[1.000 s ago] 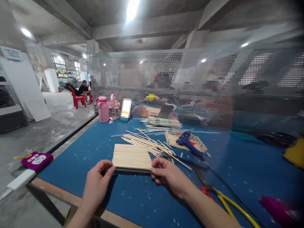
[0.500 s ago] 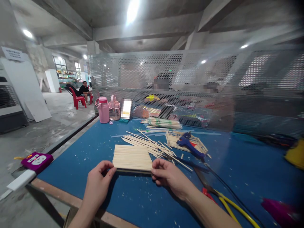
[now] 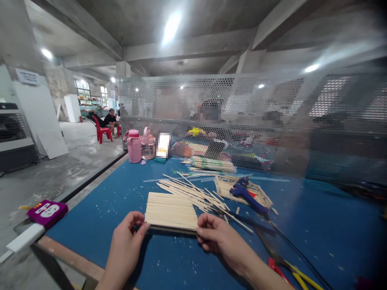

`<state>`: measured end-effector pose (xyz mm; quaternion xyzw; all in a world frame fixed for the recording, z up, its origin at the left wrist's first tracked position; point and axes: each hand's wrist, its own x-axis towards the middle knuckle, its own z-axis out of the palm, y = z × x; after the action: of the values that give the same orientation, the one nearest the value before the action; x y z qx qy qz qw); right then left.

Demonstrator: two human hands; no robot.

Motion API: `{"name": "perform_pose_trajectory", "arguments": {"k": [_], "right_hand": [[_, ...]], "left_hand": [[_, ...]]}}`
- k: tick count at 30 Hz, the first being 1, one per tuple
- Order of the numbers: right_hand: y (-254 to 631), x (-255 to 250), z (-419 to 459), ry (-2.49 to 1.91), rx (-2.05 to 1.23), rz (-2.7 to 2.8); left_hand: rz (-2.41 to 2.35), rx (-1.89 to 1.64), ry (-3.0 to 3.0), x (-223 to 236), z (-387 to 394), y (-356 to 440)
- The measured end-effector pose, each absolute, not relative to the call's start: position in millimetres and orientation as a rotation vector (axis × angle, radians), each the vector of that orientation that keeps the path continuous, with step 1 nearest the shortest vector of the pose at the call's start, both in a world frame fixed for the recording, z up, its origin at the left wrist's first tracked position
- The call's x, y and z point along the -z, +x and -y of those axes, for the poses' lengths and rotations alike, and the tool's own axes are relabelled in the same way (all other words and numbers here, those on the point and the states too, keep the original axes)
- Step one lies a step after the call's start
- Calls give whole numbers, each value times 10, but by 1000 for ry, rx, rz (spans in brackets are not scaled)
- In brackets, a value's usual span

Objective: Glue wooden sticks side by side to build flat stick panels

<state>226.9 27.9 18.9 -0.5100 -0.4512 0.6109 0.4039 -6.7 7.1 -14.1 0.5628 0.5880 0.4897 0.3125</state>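
Note:
A flat panel of pale wooden sticks, laid side by side, is held at its near corners over the blue table. My left hand pinches the left corner between thumb and fingers. At the right corner my right hand grips it the same way, fingers curled. Just behind the panel lies a loose pile of thin wooden sticks. A blue glue gun rests on a small stick-built tray to the right. The panel's underside is hidden.
Pliers with red and yellow handles lie by my right forearm, near a black cable. A bagged stick bundle, a pink jug and a perforated metal screen stand behind. A purple power strip is at the left edge.
The view has tilted up slightly, so the table and its things sit a little lower in the picture. Both hands keep their hold on the panel.

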Motion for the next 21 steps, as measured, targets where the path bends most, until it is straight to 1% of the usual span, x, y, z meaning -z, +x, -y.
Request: {"name": "perform_pose_trajectory", "arguments": {"k": [6, 21], "right_hand": [[2254, -211, -276, -1313, -1533, 1120], [2250, -239, -247, -1322, -1531, 1112]], "left_hand": [[-1625, -1257, 1553, 94, -34, -83], [-1616, -1268, 1523, 62, -14, -81]]}}
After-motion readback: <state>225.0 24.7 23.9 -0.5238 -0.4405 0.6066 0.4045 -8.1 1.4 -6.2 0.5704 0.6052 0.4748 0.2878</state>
